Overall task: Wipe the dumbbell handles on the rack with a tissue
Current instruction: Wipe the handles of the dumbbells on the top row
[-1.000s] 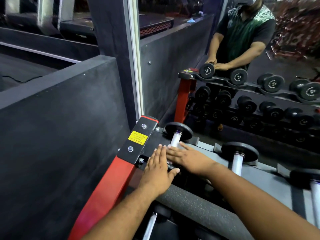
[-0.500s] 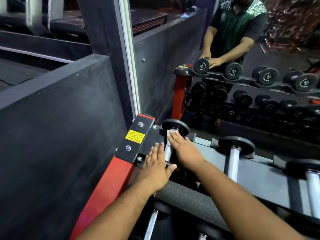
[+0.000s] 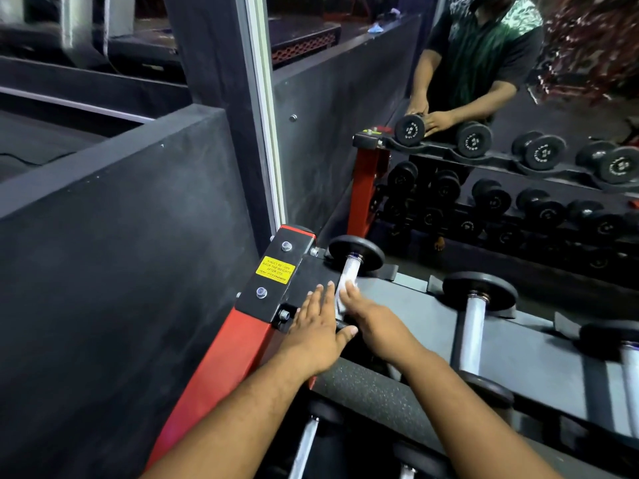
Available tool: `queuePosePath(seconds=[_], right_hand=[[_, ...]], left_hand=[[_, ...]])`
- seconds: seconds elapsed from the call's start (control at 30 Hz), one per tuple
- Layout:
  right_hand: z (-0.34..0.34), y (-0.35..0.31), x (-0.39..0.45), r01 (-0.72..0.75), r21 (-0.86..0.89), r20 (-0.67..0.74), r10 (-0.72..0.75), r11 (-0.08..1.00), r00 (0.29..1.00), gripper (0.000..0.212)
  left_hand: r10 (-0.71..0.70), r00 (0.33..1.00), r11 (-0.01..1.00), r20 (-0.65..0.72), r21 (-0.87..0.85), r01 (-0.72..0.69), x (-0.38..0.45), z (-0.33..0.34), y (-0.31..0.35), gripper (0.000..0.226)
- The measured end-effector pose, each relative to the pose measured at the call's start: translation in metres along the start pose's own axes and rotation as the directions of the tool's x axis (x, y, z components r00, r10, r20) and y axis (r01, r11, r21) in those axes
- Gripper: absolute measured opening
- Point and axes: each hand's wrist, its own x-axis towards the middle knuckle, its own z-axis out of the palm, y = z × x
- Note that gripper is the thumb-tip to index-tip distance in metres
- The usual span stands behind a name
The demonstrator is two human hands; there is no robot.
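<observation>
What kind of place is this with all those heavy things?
Most likely a gym's weight area: black round-ended dumbbells with silver handles sit on a red and black metal rack, beside a big wall mirror reflecting more of them.

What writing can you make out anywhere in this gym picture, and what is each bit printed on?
"KINDLY RETURN BACK THE WEIGHTS AFTER USE": yellow sticker on the black end plate of the dumbbell rack.
Bottom line of that sticker: a brand-like word, too blurred to read.
White markings on the end faces of the mirrored dumbbells: reversed in the mirror and too small to read.
No other text shows.
</observation>
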Motion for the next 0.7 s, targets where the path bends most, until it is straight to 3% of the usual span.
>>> queuePosePath(seconds=[0.1,0.17,0.27,0.37,0.47,0.6,0.63,0.7], right_hand=[[-0.003,0.010,-0.004,0.045,-0.181,0.072,-0.032,0.982,0.997,0.066],[-0.002,0.012,0.012,0.002,-0.194,0.026,0.004,0.981,1.000,0.072],[0.001,0.003,0.029,-0.085,0.121,-0.143,0.102,0.989,0.984,0.065],[0.014,-0.002,0.012,-0.200,0.397,-0.116,0.265,0.896,0.957,0.049],[0.026,-0.001,-0.006,-0.223,0.673,-0.001,0.302,0.706,0.953,0.045],[0.016,-0.011,0.026,-0.229,0.799,-0.054,0.445,0.556,0.894,0.044],[0.013,-0.012,0.041,-0.217,0.867,-0.035,0.491,0.448,0.870,0.038],[0.007,-0.015,0.062,-0.191,0.976,0.101,0.560,0.105,0.822,0.025]], left_hand=[[0.001,1.000,1.000,-0.008,-0.001,-0.001,0.000,0.001,0.002,0.087],[-0.003,1.000,1.000,0.004,0.015,0.003,-0.001,0.001,0.003,0.087],[-0.013,1.000,1.000,0.013,0.010,0.013,-0.002,-0.002,0.004,0.087],[-0.016,1.000,1.000,0.018,0.010,0.016,-0.002,-0.001,0.003,0.087],[-0.022,1.000,1.000,0.000,0.002,0.022,0.000,0.001,0.003,0.088],[-0.026,1.000,1.000,0.017,0.009,0.026,-0.001,0.000,0.005,0.088],[-0.026,0.999,1.000,0.022,0.009,0.026,-0.002,-0.001,0.005,0.088],[-0.027,0.999,1.000,0.023,0.010,0.026,-0.002,-0.002,0.005,0.087]])
